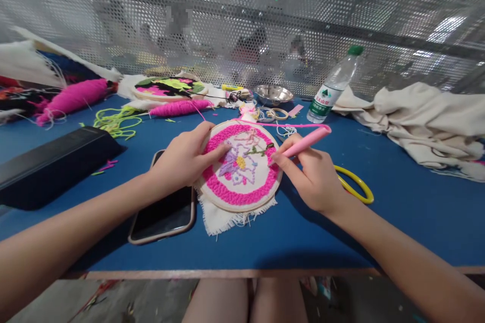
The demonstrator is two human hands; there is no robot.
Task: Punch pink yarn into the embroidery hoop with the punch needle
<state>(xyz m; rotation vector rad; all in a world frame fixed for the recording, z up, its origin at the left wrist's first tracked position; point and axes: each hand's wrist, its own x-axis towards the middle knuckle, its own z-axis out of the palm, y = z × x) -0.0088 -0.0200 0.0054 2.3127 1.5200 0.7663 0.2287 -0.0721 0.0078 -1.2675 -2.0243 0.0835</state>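
My left hand point(189, 156) grips the left edge of a round embroidery hoop point(242, 199), its thumb lying over the white cloth. A ring of looped pink yarn and a purple flower with a yellow centre cover part of that cloth. In my right hand point(312, 174) is a pink punch needle point(308, 140), tilted, with its tip end at the ring's right side; the fingers hide the tip. Pink yarn point(284, 125) runs from the tool's top end leftward behind the hoop. Frayed cloth hangs below the hoop.
A phone point(162, 217) lies under my left forearm, beside a dark case point(56, 161). Pink yarn bundles point(182, 107), another hoop point(170, 88), a metal bowl point(273, 94) and a water bottle point(333, 86) stand farther back. A yellow ring point(356, 184) and beige cloth point(428, 116) are rightward.
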